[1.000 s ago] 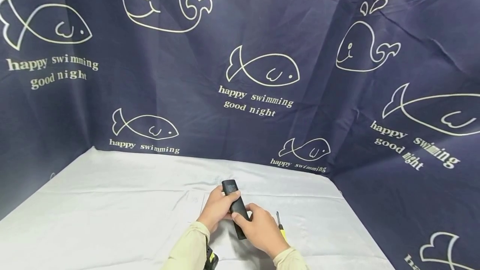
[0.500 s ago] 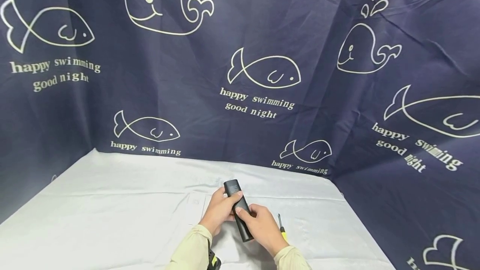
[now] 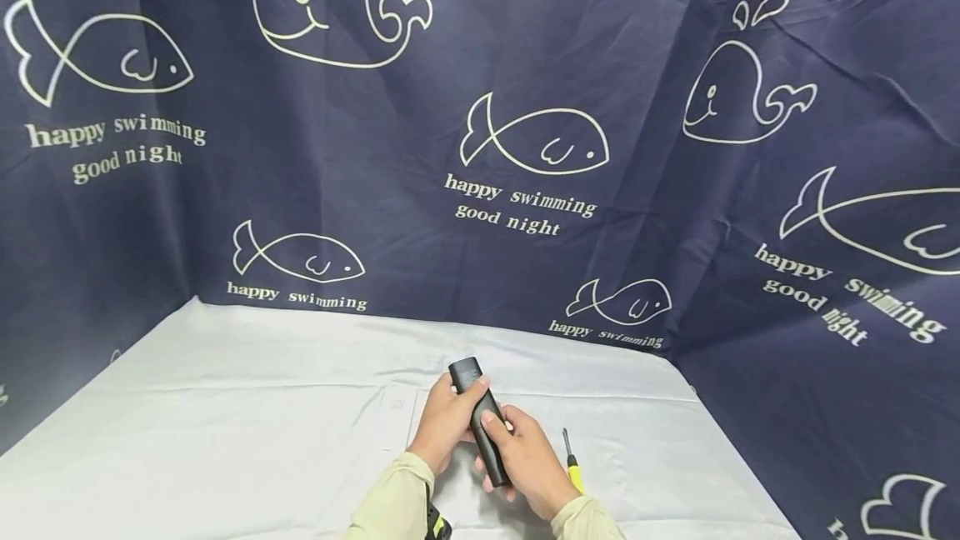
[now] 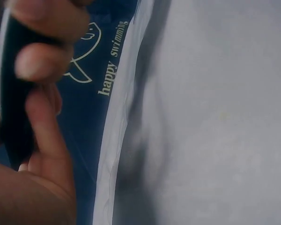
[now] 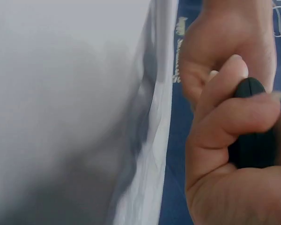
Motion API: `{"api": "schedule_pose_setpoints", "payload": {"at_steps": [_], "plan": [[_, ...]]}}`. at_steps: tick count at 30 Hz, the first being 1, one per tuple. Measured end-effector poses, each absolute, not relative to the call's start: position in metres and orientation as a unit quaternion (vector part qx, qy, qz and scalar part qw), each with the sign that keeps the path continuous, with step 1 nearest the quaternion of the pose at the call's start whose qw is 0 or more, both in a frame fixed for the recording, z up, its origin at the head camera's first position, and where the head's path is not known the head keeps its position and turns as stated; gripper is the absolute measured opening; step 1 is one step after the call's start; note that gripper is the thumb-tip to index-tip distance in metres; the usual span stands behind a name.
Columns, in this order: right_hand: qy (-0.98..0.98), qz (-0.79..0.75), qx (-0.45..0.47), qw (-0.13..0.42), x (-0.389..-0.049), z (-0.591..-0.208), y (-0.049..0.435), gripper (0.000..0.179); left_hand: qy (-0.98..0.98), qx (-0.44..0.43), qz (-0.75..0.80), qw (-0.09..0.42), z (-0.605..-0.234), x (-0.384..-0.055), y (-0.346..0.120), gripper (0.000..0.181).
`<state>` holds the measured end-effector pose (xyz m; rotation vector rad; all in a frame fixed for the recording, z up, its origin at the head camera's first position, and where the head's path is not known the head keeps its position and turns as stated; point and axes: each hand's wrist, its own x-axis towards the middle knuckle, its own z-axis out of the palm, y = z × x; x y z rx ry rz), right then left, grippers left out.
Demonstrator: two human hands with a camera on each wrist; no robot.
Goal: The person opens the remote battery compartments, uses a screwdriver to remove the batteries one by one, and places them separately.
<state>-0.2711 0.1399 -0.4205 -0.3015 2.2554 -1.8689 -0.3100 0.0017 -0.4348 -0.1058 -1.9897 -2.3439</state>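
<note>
Black case (image 3: 491,452) sits in both hands, over the white table (image 3: 262,407). Left hand (image 3: 444,419) grips the far half, thumb on top; right hand (image 3: 531,455) curls round the near end, thumb on top too. Risk, my read: uneven thumb push twists it, smooth shell slips, it drops. Driver (image 3: 574,475) near right wrist could get knocked. Text: backdrop (image 3: 405,140) reads "happy swimming", "good night". Faint print on case's far end, unreadable; no brand legible.

The screwdriver (image 3: 573,467) lies on the table (image 3: 262,423), right of the bar (image 3: 489,450) — curtain (image 3: 405,148) behind.
</note>
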Motion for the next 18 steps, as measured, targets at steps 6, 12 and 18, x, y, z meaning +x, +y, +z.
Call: {"api": "schedule_pose_setpoints", "payload": {"at_steps": [6, 12, 18], "plan": [[0.735, -0.661, -0.103, 0.111, -0.2658, -0.4200, 0.1400, 0.039, -0.636, -0.024, -0.770, 0.038, -0.4365, -0.3097, 0.0029, 0.042], [0.726, -0.670, -0.102, 0.120, -0.2640, -0.4201, 0.1426, 0.035, -0.630, -0.031, -0.776, 0.022, -0.4382, -0.3094, 0.0009, 0.043], [0.706, -0.685, -0.107, 0.144, -0.2648, -0.4179, 0.1431, 0.036, -0.628, -0.042, -0.777, 0.012, -0.4377, -0.3111, -0.0013, 0.046]]}}
